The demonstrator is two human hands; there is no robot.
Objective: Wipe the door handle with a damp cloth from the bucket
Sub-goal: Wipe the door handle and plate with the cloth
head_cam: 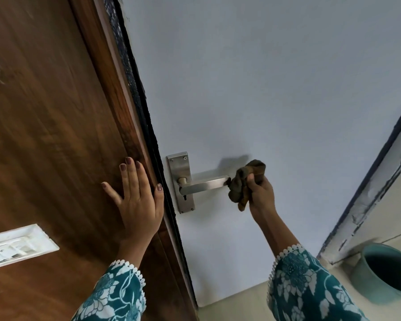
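Observation:
A silver lever door handle point(204, 185) on a steel backplate point(180, 167) sticks out to the right from the pale grey door point(252, 89). My right hand point(261, 195) is closed around a bunched brown cloth point(242, 184), which touches the free end of the lever. My left hand point(137, 195) lies flat with spread fingers on the brown wooden panel point(51, 135) left of the door edge. A teal bucket point(387, 272) stands on the floor at lower right; its inside is not visible.
A white switch plate point(19, 245) is set into the wooden panel at lower left. A dark strip point(139, 98) runs along the door edge. A worn door frame point(368, 193) rises at the right above the cream floor point(236, 304).

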